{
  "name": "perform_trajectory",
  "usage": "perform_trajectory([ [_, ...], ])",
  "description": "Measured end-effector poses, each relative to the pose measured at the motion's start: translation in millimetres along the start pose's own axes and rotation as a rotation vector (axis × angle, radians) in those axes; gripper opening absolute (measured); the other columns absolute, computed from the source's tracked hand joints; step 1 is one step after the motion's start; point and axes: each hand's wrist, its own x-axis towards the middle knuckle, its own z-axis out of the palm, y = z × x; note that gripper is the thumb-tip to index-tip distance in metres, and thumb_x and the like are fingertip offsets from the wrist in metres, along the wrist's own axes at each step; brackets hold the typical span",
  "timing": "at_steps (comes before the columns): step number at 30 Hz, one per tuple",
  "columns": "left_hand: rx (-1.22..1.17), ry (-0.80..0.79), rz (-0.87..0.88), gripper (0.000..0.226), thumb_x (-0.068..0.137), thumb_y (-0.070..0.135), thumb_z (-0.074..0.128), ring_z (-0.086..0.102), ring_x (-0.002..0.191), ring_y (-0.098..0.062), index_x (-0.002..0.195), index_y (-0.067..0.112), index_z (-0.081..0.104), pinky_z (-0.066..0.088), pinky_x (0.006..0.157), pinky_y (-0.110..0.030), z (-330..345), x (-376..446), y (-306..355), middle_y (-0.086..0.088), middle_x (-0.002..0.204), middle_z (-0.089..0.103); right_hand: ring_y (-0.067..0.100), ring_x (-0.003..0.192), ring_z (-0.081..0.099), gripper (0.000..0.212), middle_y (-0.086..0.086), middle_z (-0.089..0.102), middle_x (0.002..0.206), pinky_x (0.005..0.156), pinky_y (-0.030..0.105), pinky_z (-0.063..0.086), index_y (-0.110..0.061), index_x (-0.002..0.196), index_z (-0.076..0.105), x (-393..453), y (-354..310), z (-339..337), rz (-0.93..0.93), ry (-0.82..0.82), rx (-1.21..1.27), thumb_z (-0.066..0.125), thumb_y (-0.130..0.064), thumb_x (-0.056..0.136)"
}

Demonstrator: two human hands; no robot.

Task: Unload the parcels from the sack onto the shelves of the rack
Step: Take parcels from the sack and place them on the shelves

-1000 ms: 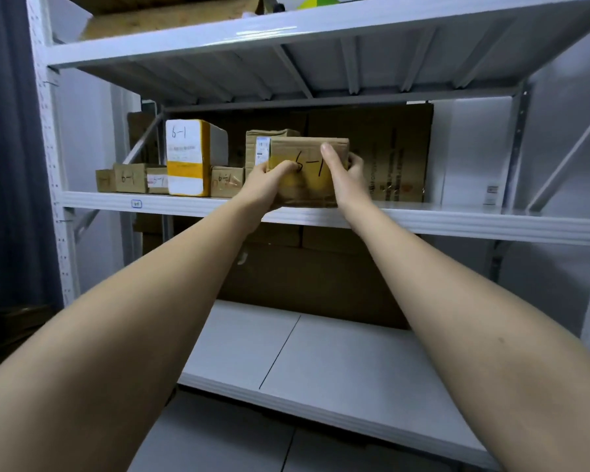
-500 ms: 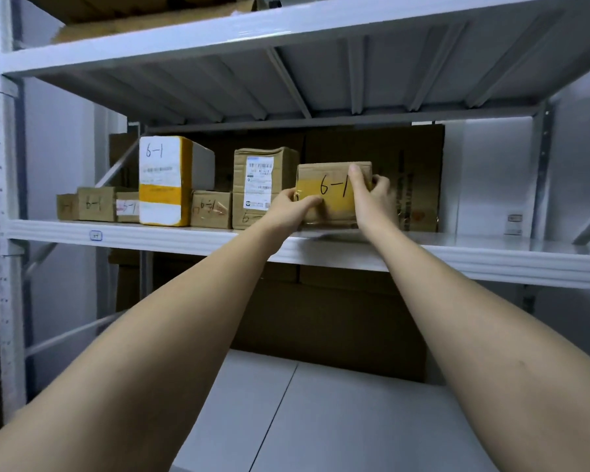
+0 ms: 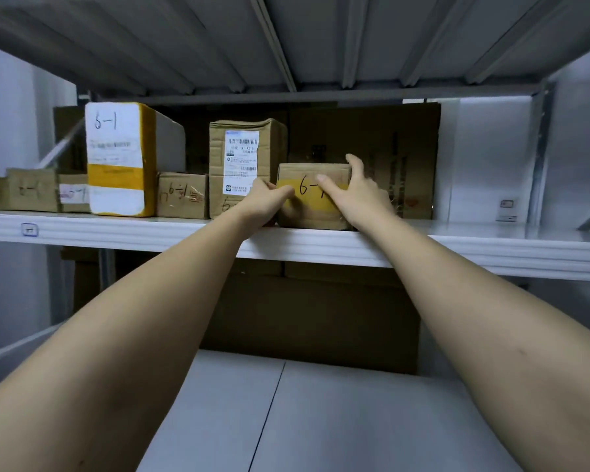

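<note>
Both hands on a small brown parcel with a yellow band and "6-1" written by hand on its front. Parcel resting on the middle shelf of the white metal rack, close to the front edge, just beside a taller brown box carrying a printed barcode label, touching or almost touching it. Left hand at the left side of the parcel, thumb laid across the yellow band, the other fingers curled round the left edge between parcel and taller box. Right hand at the right side, thumb pressed on the front beside the written number, fingers curled over the top right corner. Farther left on the same shelf: a small brown box marked "6-1", a tall white and yellow box marked "6-1", then low brown boxes near the left post. Flat cardboard sheet standing against the back behind the parcel. Lower shelf below the arms, white
</note>
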Motion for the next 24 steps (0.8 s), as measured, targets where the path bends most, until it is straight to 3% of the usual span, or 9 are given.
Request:
perform_trajectory([
  [2, 0.009, -0.005, 0.033, 0.019, 0.092, 0.023, 0.053, 0.052, 0.071, -0.015, 0.101, 0.009, 0.043, 0.042, 0.060, -0.024, -7.2, 6.9, -4.9, -0.005, 0.080, 0.053, 0.031, 0.101, 0.055, 0.069, 0.010, 0.051, 0.131, 0.068, 0.030, 0.038, -0.030, 0.144, 0.025, 5.4, -3.9, 5.1, -0.019, 0.011, -0.041, 0.032, -0.072, 0.090],
  [5, 0.100, -0.023, 0.078, 0.027, 0.089, 0.025, 0.056, 0.055, 0.076, -0.021, 0.107, 0.006, 0.049, 0.049, 0.070, -0.035, -18.1, 20.5, -13.7, -0.006, 0.081, 0.055, 0.034, 0.104, 0.056, 0.065, 0.012, 0.054, 0.124, 0.070, 0.033, 0.039, -0.024, 0.136, 0.032, 15.7, -10.7, 14.7, -0.018, 0.035, -0.109, 0.033, -0.070, 0.091],
  [8, 0.178, -0.043, 0.111, 0.007, 0.090, 0.021, 0.057, 0.058, 0.085, -0.025, 0.087, 0.018, 0.052, 0.050, 0.085, -0.041, -27.4, 29.9, -22.0, -0.006, 0.083, 0.057, 0.037, 0.110, 0.055, 0.067, 0.013, 0.052, 0.127, 0.074, 0.034, 0.040, -0.023, 0.137, 0.030, 24.0, -13.5, 24.7, 0.004, 0.023, -0.122, 0.033, -0.070, 0.090],
  [10, 0.186, -0.063, 0.123, 0.014, 0.090, 0.019, 0.058, 0.060, 0.090, -0.025, 0.081, 0.023, 0.049, 0.050, 0.087, -0.041, -30.9, 35.8, -27.3, -0.007, 0.088, 0.059, 0.037, 0.111, 0.054, 0.068, 0.013, 0.050, 0.129, 0.075, 0.034, 0.040, -0.024, 0.138, 0.029, 28.6, -13.5, 30.5, 0.018, 0.013, -0.111, 0.032, -0.071, 0.089],
  [13, 0.197, -0.042, 0.144, 0.018, 0.089, 0.020, 0.063, 0.058, 0.083, -0.019, 0.079, 0.022, 0.047, 0.050, 0.080, -0.036, -32.3, 45.1, -34.1, -0.001, 0.081, 0.057, 0.034, 0.111, 0.054, 0.069, 0.011, 0.050, 0.131, 0.075, 0.035, 0.042, -0.026, 0.140, 0.027, 33.6, -10.6, 35.7, 0.030, 0.001, -0.093, 0.032, -0.072, 0.089],
  [16, 0.221, -0.009, 0.178, 0.023, 0.088, 0.023, 0.066, 0.052, 0.069, -0.009, 0.078, 0.021, 0.045, 0.041, 0.061, -0.022, -29.5, 53.9, -38.8, 0.004, 0.077, 0.052, 0.032, 0.108, 0.056, 0.069, 0.009, 0.053, 0.130, 0.077, 0.036, 0.045, -0.029, 0.143, 0.023, 38.1, -6.2, 38.3, 0.037, -0.017, -0.092, 0.030, -0.072, 0.090],
  [18, 0.248, -0.002, 0.176, 0.023, 0.087, 0.025, 0.067, 0.051, 0.064, -0.006, 0.082, 0.018, 0.046, 0.038, 0.054, -0.021, -27.1, 59.2, -42.5, 0.005, 0.075, 0.053, 0.031, 0.109, 0.057, 0.072, 0.007, 0.053, 0.132, 0.081, 0.038, 0.048, -0.030, 0.146, 0.018, 38.2, -4.3, 39.3, 0.051, -0.033, -0.078, 0.029, -0.073, 0.089],
  [21, 0.330, -0.007, 0.174, 0.024, 0.085, 0.026, 0.070, 0.060, 0.077, -0.018, 0.082, 0.019, 0.047, 0.047, 0.067, -0.030, -24.0, 64.4, -44.8, -0.002, 0.084, 0.059, 0.032, 0.111, 0.056, 0.078, 0.007, 0.047, 0.141, 0.085, 0.040, 0.049, -0.032, 0.151, 0.007, 38.3, -0.7, 43.1, 0.097, -0.058, -0.032, 0.030, -0.073, 0.089],
  [24, 0.372, -0.024, 0.196, 0.022, 0.084, 0.022, 0.071, 0.062, 0.091, -0.024, 0.088, 0.017, 0.050, 0.052, 0.083, -0.038, -23.5, 65.0, -47.7, -0.008, 0.097, 0.063, 0.033, 0.123, 0.050, 0.087, 0.008, 0.040, 0.148, 0.101, 0.047, 0.044, -0.027, 0.153, 0.003, 41.1, 0.2, 44.4, 0.144, -0.103, 0.058, 0.041, -0.071, 0.088],
])
